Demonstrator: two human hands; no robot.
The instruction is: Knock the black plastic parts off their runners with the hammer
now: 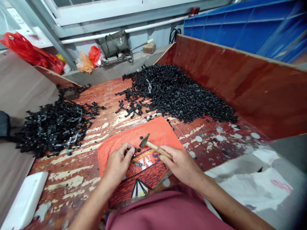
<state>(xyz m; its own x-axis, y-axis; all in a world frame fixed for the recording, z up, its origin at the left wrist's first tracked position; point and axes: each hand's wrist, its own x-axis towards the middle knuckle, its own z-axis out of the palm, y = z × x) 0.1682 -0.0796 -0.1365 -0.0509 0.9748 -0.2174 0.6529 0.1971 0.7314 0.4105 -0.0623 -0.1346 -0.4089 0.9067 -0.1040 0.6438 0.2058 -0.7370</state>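
Small black parts (137, 150) lie on the orange cloth (153, 131), pinched under your left hand (118, 163). Your right hand (181, 163) grips the hammer (153, 145); a crooked strike may hit your fingertips or scatter parts.

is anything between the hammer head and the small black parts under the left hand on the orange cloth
Nothing visible. The hammer in the right hand is poised above the orange cloth, and the small black parts by the left hand fingertips lie exposed, with open space between.
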